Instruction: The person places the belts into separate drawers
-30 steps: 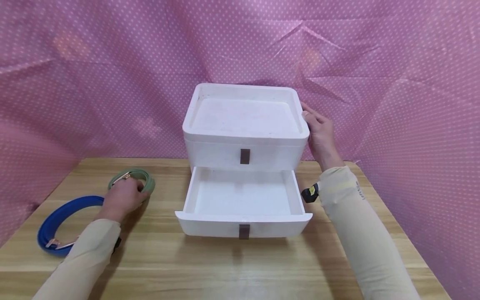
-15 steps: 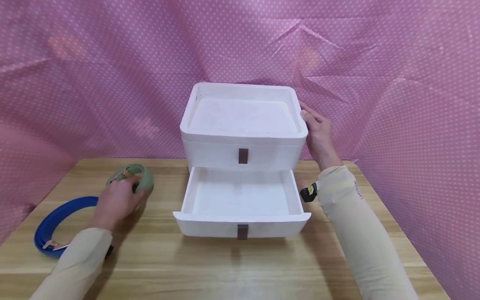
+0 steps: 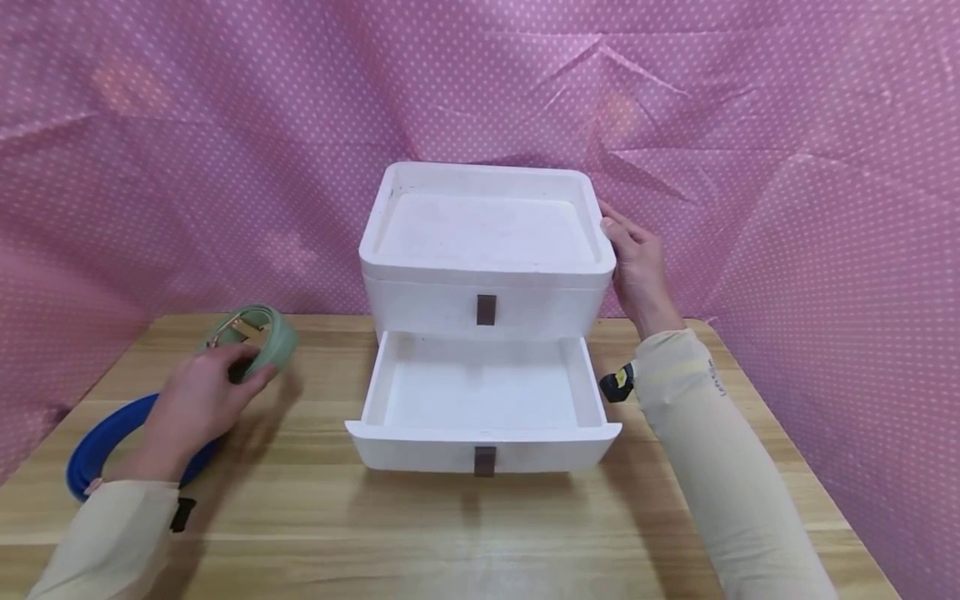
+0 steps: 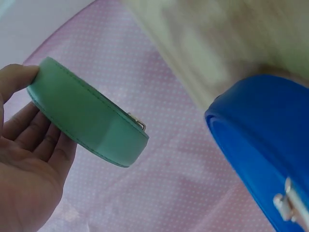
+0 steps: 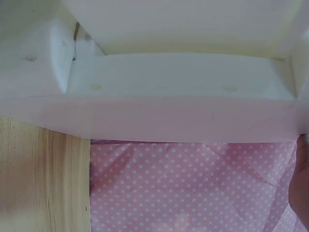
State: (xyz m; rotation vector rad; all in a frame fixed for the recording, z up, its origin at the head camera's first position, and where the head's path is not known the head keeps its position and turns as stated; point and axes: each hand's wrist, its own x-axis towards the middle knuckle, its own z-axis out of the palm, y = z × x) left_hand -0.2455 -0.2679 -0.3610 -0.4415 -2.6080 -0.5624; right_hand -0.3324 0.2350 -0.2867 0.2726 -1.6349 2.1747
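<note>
Since the earlier frames, the left hand [image 3: 193, 398] has drawn a little toward the left of the frame, and the coiled green belt [image 3: 281, 343] in its grasp has gone with it, slightly up and left. At the right, we see the white two-drawer storage unit [image 3: 420, 304] in the same pose as before.

That unit stands around the middle of the frame. Its lower drawer [image 3: 420, 452] is pulled out toward us, the white floor showing from wall to wall; the upper drawer above it is pushed in. Each front carries a brown pull tab [image 3: 486, 310], and the top forms a shallow tray [image 3: 483, 233] with a raised rim.

Our left hand, at the left of the frame, pinches the green belt between thumb and fingers, the thumb on one side of the band. We see the coil tilted and held above the wooden worktop [image 3: 465, 533], its shadow falling apart from it, and a gold-toned buckle [image 4: 139, 122] shows in the left wrist view. Beneath the left wrist lies the coiled blue belt [image 3: 99, 446], partly covered by our hand and beige sleeve.

Our right hand [image 3: 641, 271], right of centre, lies against the unit's right side with fingers extended toward the back and thumb near the rim; the forearm slants up from the lower right.
</note>
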